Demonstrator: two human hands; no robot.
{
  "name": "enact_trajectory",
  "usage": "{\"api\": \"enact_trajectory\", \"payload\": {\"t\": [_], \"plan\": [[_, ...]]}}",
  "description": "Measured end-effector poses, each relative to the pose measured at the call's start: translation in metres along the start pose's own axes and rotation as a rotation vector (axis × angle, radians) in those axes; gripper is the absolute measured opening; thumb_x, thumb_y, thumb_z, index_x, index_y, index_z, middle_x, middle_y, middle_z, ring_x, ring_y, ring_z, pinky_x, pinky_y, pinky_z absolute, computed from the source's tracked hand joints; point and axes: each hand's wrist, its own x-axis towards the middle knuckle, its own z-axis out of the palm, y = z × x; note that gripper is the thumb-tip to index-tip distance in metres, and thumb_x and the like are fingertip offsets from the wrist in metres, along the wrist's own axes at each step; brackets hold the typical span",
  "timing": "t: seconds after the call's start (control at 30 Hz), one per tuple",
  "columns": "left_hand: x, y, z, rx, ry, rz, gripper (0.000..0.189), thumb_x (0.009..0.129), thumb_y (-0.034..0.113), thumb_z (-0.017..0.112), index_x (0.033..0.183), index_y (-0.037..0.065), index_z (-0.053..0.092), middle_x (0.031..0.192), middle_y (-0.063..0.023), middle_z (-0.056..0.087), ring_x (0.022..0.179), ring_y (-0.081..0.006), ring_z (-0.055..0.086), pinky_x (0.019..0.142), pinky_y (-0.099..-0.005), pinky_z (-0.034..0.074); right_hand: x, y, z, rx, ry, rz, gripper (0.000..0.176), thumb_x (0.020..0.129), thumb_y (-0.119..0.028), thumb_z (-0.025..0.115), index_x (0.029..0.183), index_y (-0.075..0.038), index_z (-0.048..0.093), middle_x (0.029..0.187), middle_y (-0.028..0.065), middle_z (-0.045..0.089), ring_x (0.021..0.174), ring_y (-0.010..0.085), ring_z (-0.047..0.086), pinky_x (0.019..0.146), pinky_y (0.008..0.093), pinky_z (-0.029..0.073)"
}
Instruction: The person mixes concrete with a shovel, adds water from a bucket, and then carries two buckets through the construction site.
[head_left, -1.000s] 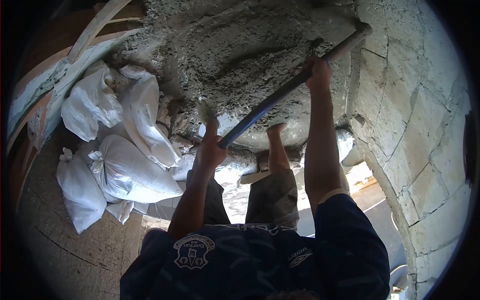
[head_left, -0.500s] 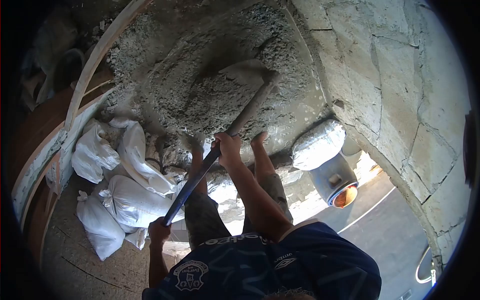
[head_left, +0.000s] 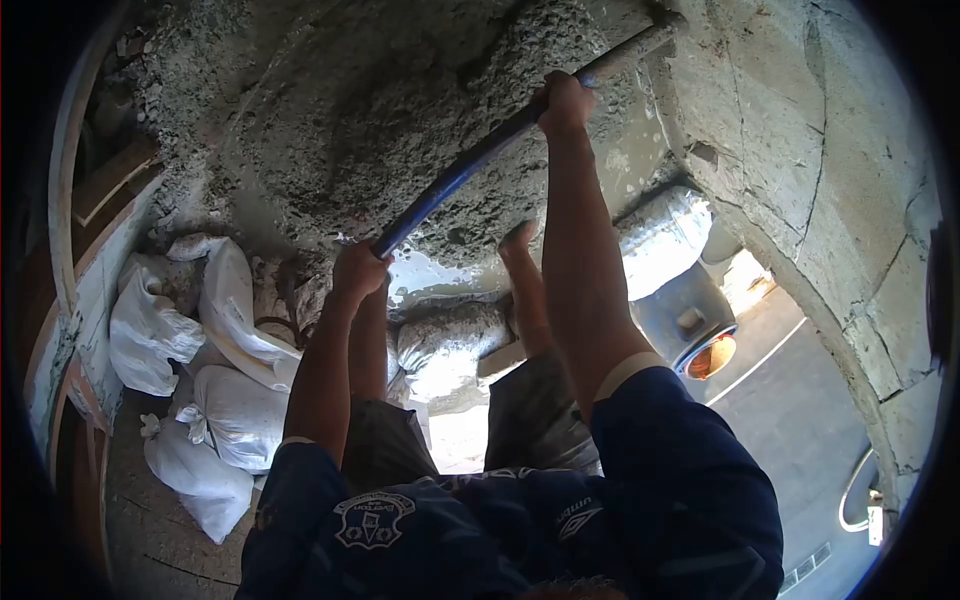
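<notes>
My right hand (head_left: 567, 104) is wrapped round the handle of a long hoe (head_left: 475, 158), partway up toward its head. Lower on the same handle, at its blue end, my left hand (head_left: 360, 268) is closed. The hoe slants up to the right, and its head end reaches the top edge by the wall, where the blade cannot be made out. Beneath the handle spreads a wet grey mix of mortar or concrete (head_left: 330, 150), lumpy in the middle and watery at its right edge. My bare foot (head_left: 519, 236) stands at the near edge of the mix.
Several white sacks (head_left: 240, 410) lie on the left. A dusty sack (head_left: 450, 340) lies by my feet, and another white sack (head_left: 665, 240) rests near a grey drum-like container (head_left: 690, 315) on the right. A rough block wall (head_left: 800, 180) runs along the right; curved boards (head_left: 65, 200) stand left.
The hoe has swung up and to the right, its head now near the wall at the top edge. Both my arms have reached farther forward, and the blade has left clear sight.
</notes>
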Motion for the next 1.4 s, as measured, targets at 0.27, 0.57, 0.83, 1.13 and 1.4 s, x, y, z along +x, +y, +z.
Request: {"api": "enact_trajectory", "payload": {"t": [0.27, 0.57, 0.83, 1.13, 1.4], "plan": [[-0.302, -0.023, -0.074, -0.004, -0.070, -0.289, 0.035, 0.079, 0.040, 0.078, 0.098, 0.010, 0.075, 0.090, -0.0173, 0.074, 0.088, -0.0382, 0.072, 0.080, -0.0473, 0.056, -0.190, 0.034, -0.023, -0.123, -0.164, 0.232, 0.011, 0.077, -0.002, 0.062, 0.068, -0.004, 0.055, 0.058, 0.0087, 0.051, 0.048, 0.0219, 0.054, 0.045, 0.0365, 0.043], [-0.195, -0.123, -0.022, -0.091, 0.167, -0.163, 0.025, 0.082, 0.027, 0.078, 0.098, 0.009, 0.074, 0.081, -0.0149, 0.073, 0.078, -0.0328, 0.072, 0.072, -0.0444, 0.055, -0.254, 0.014, 0.027, -0.051, -0.244, 0.107, 0.013, 0.075, 0.000, 0.062, 0.073, -0.002, 0.050, 0.060, 0.0077, 0.054, 0.046, 0.0187, 0.055, 0.045, 0.0315, 0.045], [0.094, 0.026, 0.030, -0.426, 0.097, 0.013, 0.029, 0.082, 0.033, 0.079, 0.093, 0.007, 0.073, 0.081, -0.0181, 0.072, 0.080, -0.0365, 0.072, 0.072, -0.0464, 0.056, 0.014, -0.051, 0.160, -0.203, -0.202, -0.268, 0.020, 0.075, 0.003, 0.067, 0.088, 0.007, 0.052, 0.078, 0.0148, 0.055, 0.059, 0.0274, 0.058, 0.049, 0.0418, 0.049], [-0.085, 0.029, -0.090, -0.154, 0.183, -0.062, 0.031, 0.083, 0.035, 0.077, 0.103, 0.011, 0.073, 0.093, -0.0196, 0.073, 0.092, -0.0401, 0.071, 0.079, -0.0508, 0.057, 0.015, -0.041, 0.130, -0.187, -0.467, 0.044, 0.005, 0.083, 0.001, 0.058, 0.081, -0.002, 0.055, 0.067, 0.0110, 0.051, 0.055, 0.0249, 0.053, 0.052, 0.0405, 0.048], [-0.277, -0.127, -0.062, -0.118, 0.049, -0.313, 0.028, 0.080, 0.030, 0.080, 0.097, 0.008, 0.073, 0.087, -0.0174, 0.074, 0.087, -0.0384, 0.071, 0.078, -0.0486, 0.056, -0.244, 0.095, 0.058, -0.099, -0.272, 0.235, 0.010, 0.077, 0.001, 0.062, 0.074, -0.002, 0.054, 0.065, 0.0088, 0.053, 0.050, 0.0211, 0.054, 0.046, 0.0348, 0.044]]}}
